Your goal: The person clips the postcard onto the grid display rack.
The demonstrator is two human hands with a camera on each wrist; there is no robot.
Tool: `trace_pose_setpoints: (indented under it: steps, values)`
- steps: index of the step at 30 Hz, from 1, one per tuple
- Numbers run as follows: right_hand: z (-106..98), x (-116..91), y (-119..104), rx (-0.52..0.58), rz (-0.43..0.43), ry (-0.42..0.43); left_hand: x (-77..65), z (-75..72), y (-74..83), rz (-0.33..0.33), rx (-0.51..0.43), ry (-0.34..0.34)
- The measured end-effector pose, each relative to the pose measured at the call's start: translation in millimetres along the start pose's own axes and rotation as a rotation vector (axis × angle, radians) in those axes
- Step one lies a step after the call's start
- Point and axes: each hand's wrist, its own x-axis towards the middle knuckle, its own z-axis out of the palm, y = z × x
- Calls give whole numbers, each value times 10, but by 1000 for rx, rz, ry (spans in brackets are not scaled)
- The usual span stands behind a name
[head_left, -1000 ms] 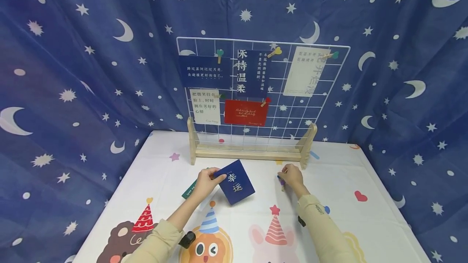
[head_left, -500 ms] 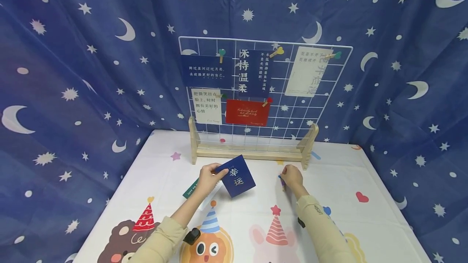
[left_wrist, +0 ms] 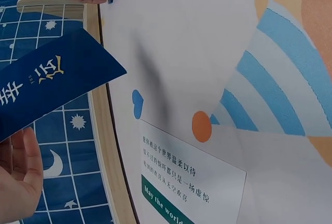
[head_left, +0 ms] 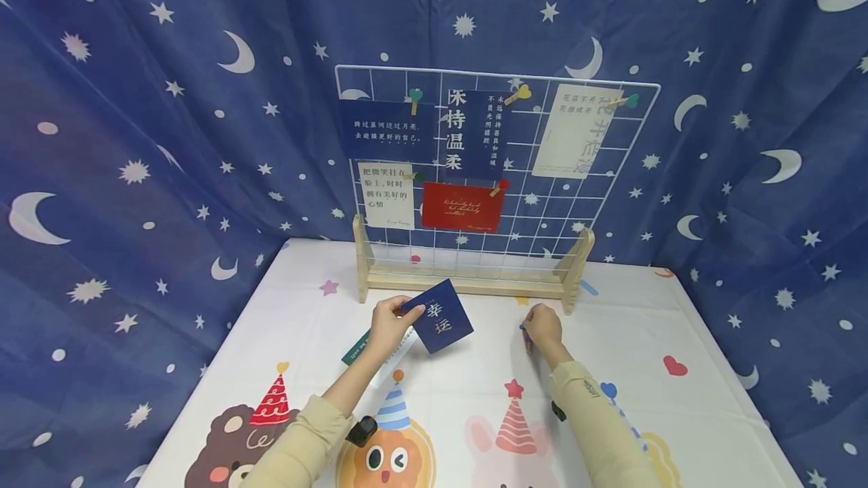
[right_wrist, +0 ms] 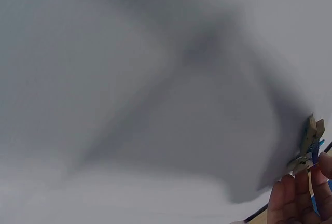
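In the head view my left hand pinches a navy card with gold characters by its left corner, thumb on the front face. The card is tilted above the table before the rack, and the left wrist view shows the same card from nearby. My right hand is low over the table near the rack's right foot. Its fingertips pinch a wooden clothespin with blue and purple on it, at the lower right of the right wrist view. Beneath my left forearm lies a white-and-green card with printed text.
A white wire grid rack on a wooden base stands at the back. Several cards hang on it by clothespins, among them a red card and a white card. Behind it is a blue star-patterned curtain.
My left hand has lifted the navy card slightly, moving it toward the rack. The right hand stays almost in place with the clothespin. The head view has shifted a little.
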Motion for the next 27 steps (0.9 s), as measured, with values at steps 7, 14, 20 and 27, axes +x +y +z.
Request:
trace_pose_setpoints:
  steps: [7, 14, 20, 27]
  values:
    - [-75, 34, 60, 126, 48, 23, 33, 26, -2, 1, -66, -1]
    - [-132, 67, 90, 257, 74, 56, -9, -2, 102, -1, -82, -20]
    - [-161, 81, 43, 592, 108, -41, 58, 32, 30, -13, -80, -25]
    - [-177, 51, -8, 1088, 274, -386, 80, 59, 23, -26, -79, -25]
